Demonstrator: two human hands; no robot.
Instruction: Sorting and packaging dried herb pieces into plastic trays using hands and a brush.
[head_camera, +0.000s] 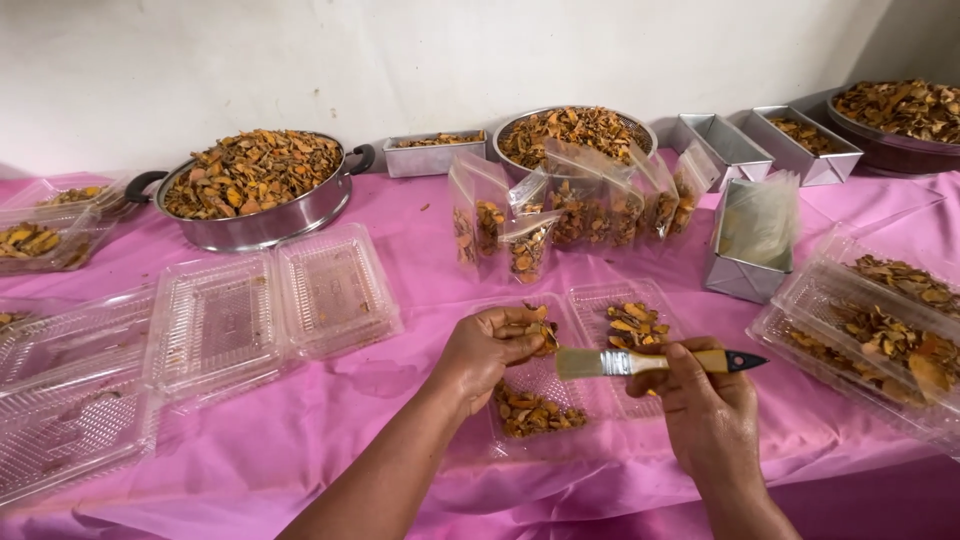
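Observation:
My left hand (490, 350) cups a few dried orange slices (541, 333) in its curled fingers. It hovers over an open clear plastic clamshell box (590, 300) on the pink tablecloth. My right hand (705, 400) grips a small flat paintbrush (640, 362) with a pale wooden handle and a black tip. The bristles point left, close to the slices in my left hand. One half of the box holds more slices (535, 412) below my left hand, and the other half holds a small heap (635, 323).
Several clear pouches of slices (560, 215) stand behind the box. A steel pan (255, 190), a bowl (575, 130) and metal tins (760, 145) line the wall. Empty clamshells (215, 320) lie left, filled ones (880, 320) right. A tin with empty bags (755, 240) stands right.

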